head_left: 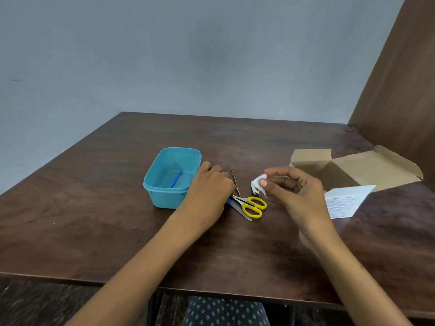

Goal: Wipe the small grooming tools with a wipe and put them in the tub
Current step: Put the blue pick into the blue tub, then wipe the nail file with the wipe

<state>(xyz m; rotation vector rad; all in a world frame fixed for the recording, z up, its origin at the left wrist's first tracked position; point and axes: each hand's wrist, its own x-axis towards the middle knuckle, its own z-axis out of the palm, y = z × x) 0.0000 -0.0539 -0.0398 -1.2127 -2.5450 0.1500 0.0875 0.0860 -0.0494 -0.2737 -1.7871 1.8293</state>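
Tweezers [235, 182] under left hand [209, 184], beside tub [150, 184].

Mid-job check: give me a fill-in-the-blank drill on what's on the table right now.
1. The scissors have ____ handles.
2. The right hand pinches a white ____.
3. The one blue tool already put away lies inside the ____.
4. The left hand rests on the table between the scissors and the ____.

Missing words: yellow; wipe; tub; tub
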